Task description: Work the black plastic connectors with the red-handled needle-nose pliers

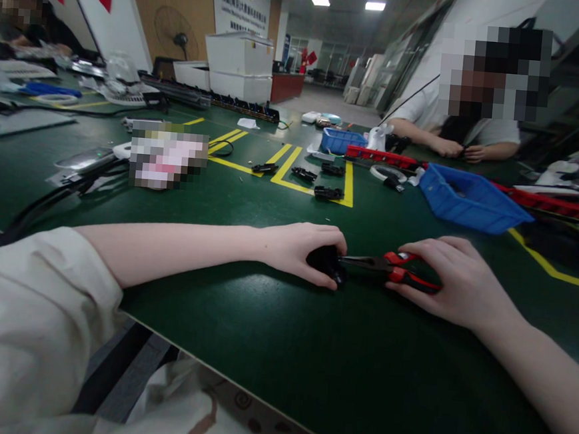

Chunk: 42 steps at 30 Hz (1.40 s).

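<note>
My left hand [301, 251] rests on the green table [269, 349], its fingers curled around a small black plastic part [325, 260]. My right hand [457, 280] grips the red and black handles of a pair of pliers [396, 269]. The pliers' dark jaws point left and meet the black part between the two hands. Both forearms lie low over the table top.
Several black connector parts [328, 192] lie inside a yellow-taped rectangle further back. A blue bin [471, 201] stands at the right, a smaller blue bin [340, 141] behind. Red rails [561, 205], cables and white boxes [238, 66] lie around. Another person sits across at the right, one more at far left.
</note>
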Each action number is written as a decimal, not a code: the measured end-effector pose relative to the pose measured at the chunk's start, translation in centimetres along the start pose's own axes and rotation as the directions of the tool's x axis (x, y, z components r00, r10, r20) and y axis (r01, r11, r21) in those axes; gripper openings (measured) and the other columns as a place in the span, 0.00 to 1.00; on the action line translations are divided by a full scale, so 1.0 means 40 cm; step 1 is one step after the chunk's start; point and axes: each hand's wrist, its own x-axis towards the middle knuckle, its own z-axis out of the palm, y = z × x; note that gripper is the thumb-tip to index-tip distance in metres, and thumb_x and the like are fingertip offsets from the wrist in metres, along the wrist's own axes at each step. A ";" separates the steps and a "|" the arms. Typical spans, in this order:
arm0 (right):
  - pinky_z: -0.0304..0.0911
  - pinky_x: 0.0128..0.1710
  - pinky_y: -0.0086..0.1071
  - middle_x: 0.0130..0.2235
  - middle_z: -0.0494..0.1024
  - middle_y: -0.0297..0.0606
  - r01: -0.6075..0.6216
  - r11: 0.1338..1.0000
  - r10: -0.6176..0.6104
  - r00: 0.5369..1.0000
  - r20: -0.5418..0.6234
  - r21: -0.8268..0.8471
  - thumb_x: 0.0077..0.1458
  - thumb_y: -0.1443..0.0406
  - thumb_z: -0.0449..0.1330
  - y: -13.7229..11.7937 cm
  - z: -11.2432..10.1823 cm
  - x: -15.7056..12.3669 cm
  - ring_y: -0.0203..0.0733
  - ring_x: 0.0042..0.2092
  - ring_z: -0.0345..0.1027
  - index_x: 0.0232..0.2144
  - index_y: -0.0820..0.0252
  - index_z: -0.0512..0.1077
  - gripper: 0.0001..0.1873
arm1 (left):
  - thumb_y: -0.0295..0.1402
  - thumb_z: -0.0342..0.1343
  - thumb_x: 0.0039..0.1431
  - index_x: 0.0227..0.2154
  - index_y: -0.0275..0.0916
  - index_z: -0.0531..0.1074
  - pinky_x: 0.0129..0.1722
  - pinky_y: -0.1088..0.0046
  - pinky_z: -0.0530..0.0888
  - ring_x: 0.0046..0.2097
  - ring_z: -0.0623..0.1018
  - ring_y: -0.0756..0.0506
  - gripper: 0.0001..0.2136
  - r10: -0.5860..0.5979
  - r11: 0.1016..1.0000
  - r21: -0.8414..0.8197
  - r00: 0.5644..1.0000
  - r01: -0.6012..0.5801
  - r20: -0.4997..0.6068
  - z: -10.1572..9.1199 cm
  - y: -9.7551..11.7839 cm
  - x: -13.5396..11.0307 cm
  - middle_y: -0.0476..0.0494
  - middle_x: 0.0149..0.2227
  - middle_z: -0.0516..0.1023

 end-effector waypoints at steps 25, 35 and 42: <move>0.67 0.38 0.46 0.40 0.83 0.47 0.062 0.984 -0.069 0.997 -0.034 -0.165 0.63 0.52 0.63 -0.018 -0.009 0.007 0.50 0.37 0.77 0.46 0.60 0.72 0.19 | 0.42 0.64 0.64 0.67 0.36 0.65 0.73 0.51 0.60 0.70 0.69 0.34 0.32 0.004 0.998 0.060 0.997 -0.009 0.076 0.006 -0.011 0.001 0.30 0.69 0.69; 0.67 0.41 0.52 0.41 0.83 0.45 -0.019 0.997 0.017 0.999 -0.037 -0.072 0.62 0.48 0.63 -0.016 -0.005 0.005 0.55 0.39 0.78 0.48 0.52 0.72 0.19 | 0.51 0.55 0.69 0.74 0.32 0.51 0.77 0.51 0.45 0.79 0.51 0.36 0.40 -0.112 0.975 0.211 0.974 0.070 0.196 0.000 -0.006 0.003 0.30 0.78 0.49; 0.67 0.43 0.54 0.42 0.84 0.44 -0.035 0.998 0.034 0.999 -0.029 -0.054 0.60 0.49 0.64 -0.010 -0.005 0.001 0.56 0.39 0.78 0.50 0.50 0.71 0.21 | 0.50 0.56 0.69 0.74 0.34 0.53 0.77 0.50 0.49 0.78 0.54 0.35 0.38 -0.097 0.976 0.208 0.979 0.058 0.181 0.001 -0.008 0.004 0.29 0.77 0.52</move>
